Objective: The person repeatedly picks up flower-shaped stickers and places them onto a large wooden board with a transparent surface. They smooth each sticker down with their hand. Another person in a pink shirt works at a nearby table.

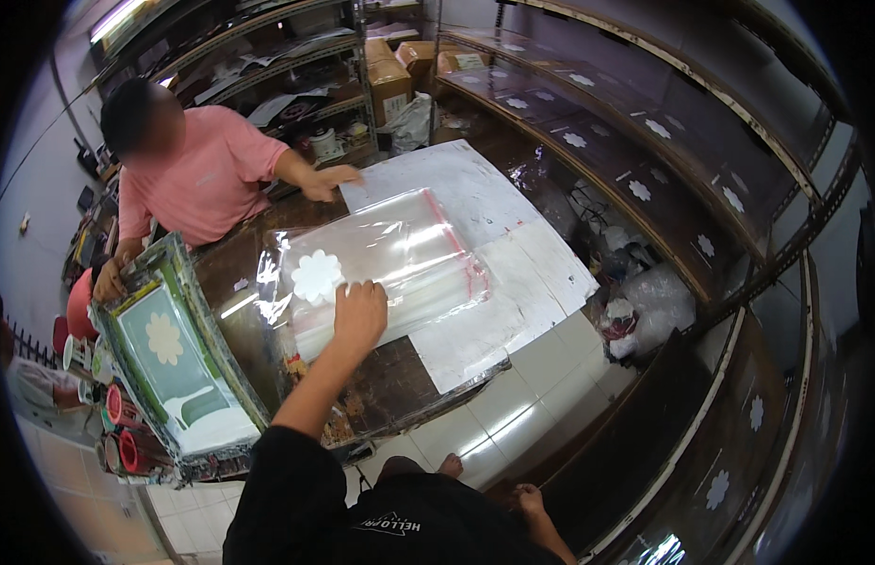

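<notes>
My left hand (360, 315) reaches over the table, its fingers pinched at a clear plastic bag (386, 240) beside a white flower print (317, 276). This bag lies on a stack of similar glossy bags with a red strip along the far right side. Low beside my body, my right hand (529, 499) hangs with its fingers curled, and nothing shows in it. To the left, a screen-printing frame (254, 400) stands tilted up, with a pale flower shape in its mesh and white ink toward its lower end. White boards (499, 325) lie under and beside the bags.
Across the table, a co-worker in a pink shirt (216, 160) holds the frame's edge with one hand; the other hand (324, 182) is over the boards. Paint cans (136, 452) crowd the left. Racks (635, 141) with flower-printed sheets line the right. Crumpled plastic (659, 306) lies below them.
</notes>
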Tool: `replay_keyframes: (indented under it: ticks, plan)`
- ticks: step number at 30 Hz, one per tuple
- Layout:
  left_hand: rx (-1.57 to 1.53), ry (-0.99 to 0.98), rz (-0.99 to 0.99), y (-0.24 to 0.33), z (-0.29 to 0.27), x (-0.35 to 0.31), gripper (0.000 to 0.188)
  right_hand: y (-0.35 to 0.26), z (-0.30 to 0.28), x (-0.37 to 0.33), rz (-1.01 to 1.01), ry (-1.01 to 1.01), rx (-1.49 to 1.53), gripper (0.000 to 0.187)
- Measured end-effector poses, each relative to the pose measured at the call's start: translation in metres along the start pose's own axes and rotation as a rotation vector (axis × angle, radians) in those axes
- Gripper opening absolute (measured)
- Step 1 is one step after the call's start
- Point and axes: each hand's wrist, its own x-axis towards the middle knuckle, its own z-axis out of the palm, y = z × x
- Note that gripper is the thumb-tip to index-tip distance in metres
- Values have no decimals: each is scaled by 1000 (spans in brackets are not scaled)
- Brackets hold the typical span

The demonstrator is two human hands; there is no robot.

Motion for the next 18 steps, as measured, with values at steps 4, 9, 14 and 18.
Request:
replay_keyframes:
  ticks: [4, 9, 14, 18]
  plan:
    - [-7, 117, 172, 57, -23, -44, 39, -67, 24, -18, -204, -135, 206, 18]
    - [-134, 103, 446, 125, -47, -87, 46, -260, 59, -170, -670, -570, 419, 71]
    - [-254, -31, 623, 149, -67, -125, 52, -312, 85, -225, -719, -447, 283, 62]
    - [-330, 18, 890, 164, -57, -159, 54, -280, 91, -231, -773, -79, 271, 40]
